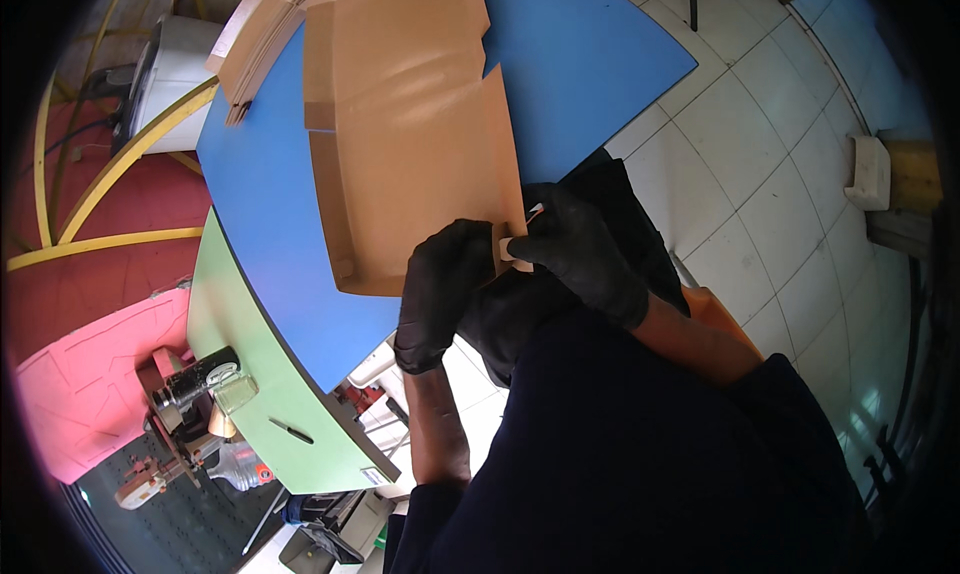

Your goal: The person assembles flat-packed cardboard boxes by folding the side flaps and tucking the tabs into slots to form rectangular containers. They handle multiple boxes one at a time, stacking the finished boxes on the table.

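White tiles (740, 154) cover the floor over on the right, yellow rails (135, 160) curve past on the left, and a blue table (590, 64) fills the middle; a green table (300, 374) sits just beside it, nearer the left, carrying a dark jar (203, 372), a clear glass (236, 394) lying close to it and a slim dark pen-like thing (291, 431).

From the head view, here's the action: a brown cardboard box (410, 124) lies on the blue table, opened out with its inside facing up, its near end toward the person; a stack of folded cardboard (262, 49) waits at the far left edge of that table; both hands, in black gloves, are at the box's near right corner; the left hand (440, 284) is curled over the near edge, fingertips hidden, so I can't tell whether it pinches; the right hand (580, 249) has its thumb against a small tab (506, 249) at that corner, pinching the cardboard there; a dab of white and orange shows by its fingers, too small to make out.
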Motion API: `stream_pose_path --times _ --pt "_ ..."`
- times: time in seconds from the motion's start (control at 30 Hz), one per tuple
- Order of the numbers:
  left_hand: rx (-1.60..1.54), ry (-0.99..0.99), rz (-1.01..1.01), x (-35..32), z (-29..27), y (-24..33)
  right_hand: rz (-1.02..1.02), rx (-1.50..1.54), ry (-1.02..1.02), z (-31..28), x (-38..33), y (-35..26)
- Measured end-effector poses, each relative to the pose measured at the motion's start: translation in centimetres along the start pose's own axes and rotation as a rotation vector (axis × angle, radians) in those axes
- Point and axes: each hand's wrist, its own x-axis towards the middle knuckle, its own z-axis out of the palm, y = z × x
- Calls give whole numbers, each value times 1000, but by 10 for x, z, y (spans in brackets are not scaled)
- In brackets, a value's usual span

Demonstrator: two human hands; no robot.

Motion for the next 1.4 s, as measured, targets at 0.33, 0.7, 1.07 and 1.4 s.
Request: stream_pose_path --times 0.33,0.7,1.07,1.4 --pt "90 -65 108 0 -3 3 32 -194 -67 -11 2 -22" --pt "95 -127 -14 9 1 11 16 -211 -150 -6 12 -25" --pt "487 284 266 -9 -30 -7 -161 -138 -667 6 6 2" --pt "852 491 145 -94 -101 -27 -761 -1249 198 -80 28 -63"
